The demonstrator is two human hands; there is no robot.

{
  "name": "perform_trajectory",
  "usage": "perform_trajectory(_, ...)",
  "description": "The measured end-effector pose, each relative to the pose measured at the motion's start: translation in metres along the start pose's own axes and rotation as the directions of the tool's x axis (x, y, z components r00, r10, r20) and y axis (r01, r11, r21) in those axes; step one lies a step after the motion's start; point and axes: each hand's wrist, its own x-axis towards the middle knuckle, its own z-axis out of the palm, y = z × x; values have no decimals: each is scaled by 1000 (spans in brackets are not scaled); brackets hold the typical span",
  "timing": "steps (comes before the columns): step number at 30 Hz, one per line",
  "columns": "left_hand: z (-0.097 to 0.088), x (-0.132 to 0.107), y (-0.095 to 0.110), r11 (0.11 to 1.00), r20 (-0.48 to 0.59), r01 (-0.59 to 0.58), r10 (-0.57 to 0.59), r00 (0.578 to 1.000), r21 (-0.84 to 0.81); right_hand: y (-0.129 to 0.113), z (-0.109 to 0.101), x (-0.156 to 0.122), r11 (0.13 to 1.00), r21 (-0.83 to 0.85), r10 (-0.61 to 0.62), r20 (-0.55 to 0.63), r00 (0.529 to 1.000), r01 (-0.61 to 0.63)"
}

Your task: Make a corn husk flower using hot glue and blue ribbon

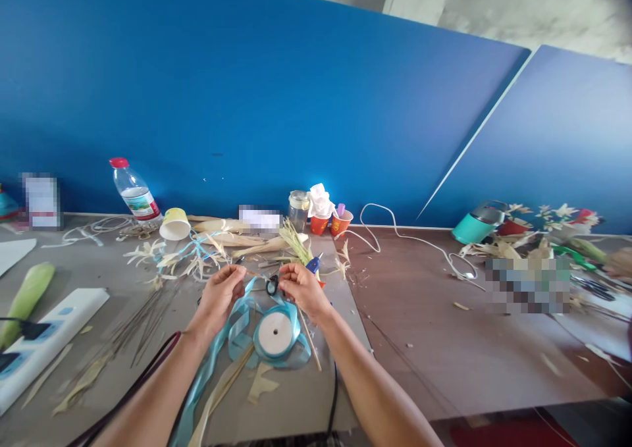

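Note:
My left hand (220,293) and my right hand (302,288) are raised just above the table, both pinched shut on a thin straw-coloured strip (257,274) stretched between them. Right below them lies a roll of light blue ribbon (275,334) with loose ribbon trailing to the left. A small black object (272,284) sits between the hands. A blue glue gun (314,263) lies just behind my right hand. Dried husk flowers (162,257) and a bundle of thin sticks (143,318) lie to the left.
A water bottle (133,191), a yellow paper cup (174,224), a glass jar (298,209) and red cups (332,222) stand along the blue wall. A white power strip (44,338) lies at left. A white cable (419,239) crosses the brown table; a teal container (478,222) stands at right.

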Motion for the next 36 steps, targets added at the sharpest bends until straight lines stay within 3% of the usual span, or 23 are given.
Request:
perform_trajectory(3,0,0,1,1000,-8,1,-1,1000,11,-4,0,-4,1000,-12,13,85,996,-12)
perform_trajectory(6,3,-3,1,993,33,-57,54,998,100,-6,5,-11,993,-88,103,280,955,-81)
perform_trajectory(8,5,-4,0,981,56,-89,80,995,171,-2,11,-14,987,-113,147,311,939,-117)
perform_trajectory(12,10,-8,-4,948,118,-133,102,988,289,9,21,-11,996,34,74,90,993,-78)
perform_trajectory(16,18,-15,-5,911,187,-181,118,975,371,13,22,-5,974,225,12,-66,998,3)
perform_trajectory(19,21,-17,-4,894,213,-208,131,968,396,11,20,-6,985,172,-14,-48,999,22)
perform_trajectory(23,18,-16,-5,902,165,-192,137,977,387,9,18,-9,999,-23,-43,-35,998,43)
perform_trajectory(26,17,-15,-6,903,165,-188,134,977,386,8,19,-9,996,-61,-68,-56,996,65)
perform_trajectory(28,17,-17,-5,923,185,-174,115,976,344,6,18,-8,997,-26,-79,-78,994,77)
perform_trajectory(32,21,-23,-1,990,175,-110,94,980,88,0,15,-6,989,112,-76,-179,981,98)
perform_trajectory(36,22,-24,3,996,173,-60,70,983,-58,-5,10,-5,971,217,-65,-180,981,105)
